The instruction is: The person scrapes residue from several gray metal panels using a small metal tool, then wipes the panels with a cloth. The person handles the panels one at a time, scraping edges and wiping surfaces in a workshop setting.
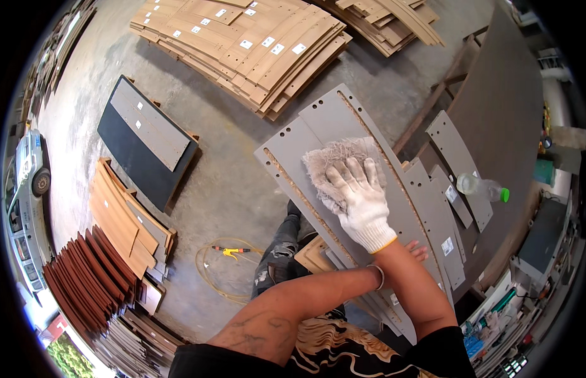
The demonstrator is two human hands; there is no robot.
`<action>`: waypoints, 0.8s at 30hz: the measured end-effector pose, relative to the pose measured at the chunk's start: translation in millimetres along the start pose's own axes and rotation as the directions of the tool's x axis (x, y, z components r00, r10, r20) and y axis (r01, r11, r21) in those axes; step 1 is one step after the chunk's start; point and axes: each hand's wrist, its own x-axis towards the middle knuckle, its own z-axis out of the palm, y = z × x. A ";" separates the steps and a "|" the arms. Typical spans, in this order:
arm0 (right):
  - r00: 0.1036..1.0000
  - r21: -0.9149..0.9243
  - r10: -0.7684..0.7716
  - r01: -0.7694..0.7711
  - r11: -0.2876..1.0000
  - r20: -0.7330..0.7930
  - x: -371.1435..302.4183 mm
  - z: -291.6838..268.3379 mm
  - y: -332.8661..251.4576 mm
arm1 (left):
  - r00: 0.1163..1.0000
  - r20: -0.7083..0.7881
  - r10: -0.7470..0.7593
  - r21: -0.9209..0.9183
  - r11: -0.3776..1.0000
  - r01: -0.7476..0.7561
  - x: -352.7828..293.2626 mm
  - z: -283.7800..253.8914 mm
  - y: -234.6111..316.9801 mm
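A grey panel [305, 167] with two rough grooves and drilled holes near its end lies slanted before me. My right hand [362, 198], in a white knitted glove, presses a fluffy grey cloth [334, 157] onto its upper part, fingers spread over the cloth. My left arm, with a bracelet [379, 277] at the wrist, passes under the right forearm. Bare, my left hand [419, 251] rests on the panel by the right groove, its fingertips stretched out; the rest of it is hidden behind the right forearm.
More grey panels [460, 164] and a clear bottle with a green cap [482, 187] lie on the dark table [513, 126] at right. Stacked wood-coloured boards [242, 50] stand ahead. On the floor at left are a yellow air gun [230, 252] with hose and brown panels [91, 277].
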 end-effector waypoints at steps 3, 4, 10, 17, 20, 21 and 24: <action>0.999 -0.007 0.036 -0.036 0.999 0.028 59.3 0.4 -6.4 | 0.988 -0.153 -0.026 0.116 0.992 0.044 -0.9 22.1 -1.6; 0.997 -0.010 0.071 -0.071 0.997 0.027 85.8 -1.3 -8.3 | 0.991 -0.135 -0.021 0.103 0.994 0.035 2.6 24.3 3.7; 0.999 0.093 0.007 -0.011 0.996 0.041 13.1 -6.7 -8.3 | 0.998 0.060 -0.036 0.138 0.990 0.027 -6.3 -19.0 -6.1; 0.867 0.074 0.465 -0.483 0.872 0.182 -173.9 -73.6 31.3 | 0.962 0.205 -0.182 0.256 0.958 0.127 -10.1 -33.2 1.3; 0.594 0.812 0.802 -0.499 0.302 0.066 -253.6 -90.3 55.2 | 0.967 0.256 0.000 0.302 0.950 -0.080 8.8 -89.1 22.6; 0.357 0.900 0.930 -0.429 0.078 0.089 -282.1 -85.2 53.2 | 0.950 0.311 0.007 0.281 0.955 -0.099 12.1 -89.4 22.5; 0.087 0.997 0.996 -0.077 0.026 -0.019 -332.5 -65.6 45.6 | 0.938 0.345 0.031 0.356 0.920 -0.162 15.5 -89.8 19.7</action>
